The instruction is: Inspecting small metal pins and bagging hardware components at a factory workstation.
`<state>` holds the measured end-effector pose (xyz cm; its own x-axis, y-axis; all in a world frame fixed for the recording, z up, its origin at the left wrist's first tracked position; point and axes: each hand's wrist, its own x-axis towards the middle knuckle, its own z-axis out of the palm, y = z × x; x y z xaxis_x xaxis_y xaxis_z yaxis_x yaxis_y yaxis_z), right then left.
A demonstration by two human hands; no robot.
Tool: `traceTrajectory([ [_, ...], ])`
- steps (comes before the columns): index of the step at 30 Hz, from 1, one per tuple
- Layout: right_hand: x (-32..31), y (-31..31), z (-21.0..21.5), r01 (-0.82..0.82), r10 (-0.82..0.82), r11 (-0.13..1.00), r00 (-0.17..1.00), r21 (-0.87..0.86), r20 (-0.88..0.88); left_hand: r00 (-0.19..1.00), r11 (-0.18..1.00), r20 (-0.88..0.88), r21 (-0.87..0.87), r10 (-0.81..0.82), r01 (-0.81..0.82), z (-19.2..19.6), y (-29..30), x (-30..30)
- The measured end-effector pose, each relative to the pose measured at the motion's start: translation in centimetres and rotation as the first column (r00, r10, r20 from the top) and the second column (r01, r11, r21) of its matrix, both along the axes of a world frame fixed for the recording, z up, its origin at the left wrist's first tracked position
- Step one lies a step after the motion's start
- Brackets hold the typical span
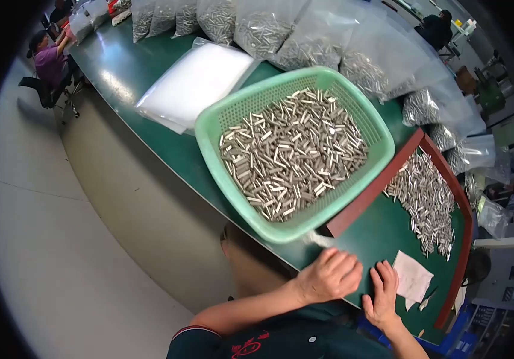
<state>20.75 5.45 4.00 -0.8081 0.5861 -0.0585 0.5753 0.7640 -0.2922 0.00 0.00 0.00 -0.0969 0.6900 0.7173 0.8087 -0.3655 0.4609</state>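
Note:
My left hand [331, 276] is curled into a fist over the near edge of the green table, just below the basket. Whatever its fingers may hold is hidden. A small blurred whitish thing [319, 239] shows between this hand and the basket's rim. My right hand [382, 294] rests on the tabletop with its fingers stretched out and nothing visible in them. Beside it lies a pale pink cloth [412, 276]. The light green plastic basket [215, 143] holds a thick layer of short metal pins [293, 155]. More metal pins [427, 200] lie in a heap farther right on the table.
A red-brown raised border [376, 185] frames the right work area. Clear bags of metal parts [263, 33] line the table's far side. A stack of clear plastic bags [197, 81] lies left of the basket. A small tool [428, 299] lies near the cloth. A person [50, 63] sits far left.

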Motion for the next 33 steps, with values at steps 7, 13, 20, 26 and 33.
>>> traceTrajectory([
  [7, -8.8, 0.3, 1.7, -0.024, 0.024, 0.999, 1.0, -0.024, 0.015, 0.788, 0.866, 0.361, 0.24, -0.498, 0.438, -0.6, -0.7, -9.8],
  [13, -13.0, -0.3, 0.3, 0.001, 0.001, 0.998, 0.999, 0.06, -0.038, 0.895, 0.979, 0.443, -0.156, -0.052, 0.134, 1.6, -6.8, -22.8],
  [20, -18.0, -2.5, 7.8, -0.04, 0.036, 0.999, 0.97, 0.012, 0.241, 0.073, 0.691, 0.71, -0.7, 0.7, 0.179, 11.3, -18.9, -40.2],
  [26, -30.2, -10.9, 18.6, 0.163, -0.139, 0.983, 0.96, -0.08, 0.244, -0.748, 0.993, 0.661, 0.117, -0.062, 0.021, 22.8, -23.5, -51.8],
  [33, -53.7, -10.4, 21.2, -0.103, -0.162, 0.662, 0.947, -0.742, -0.276, -0.356, 0.9, 0.857, -0.24, 0.373, 0.365, 24.6, -16.8, -57.0],
])
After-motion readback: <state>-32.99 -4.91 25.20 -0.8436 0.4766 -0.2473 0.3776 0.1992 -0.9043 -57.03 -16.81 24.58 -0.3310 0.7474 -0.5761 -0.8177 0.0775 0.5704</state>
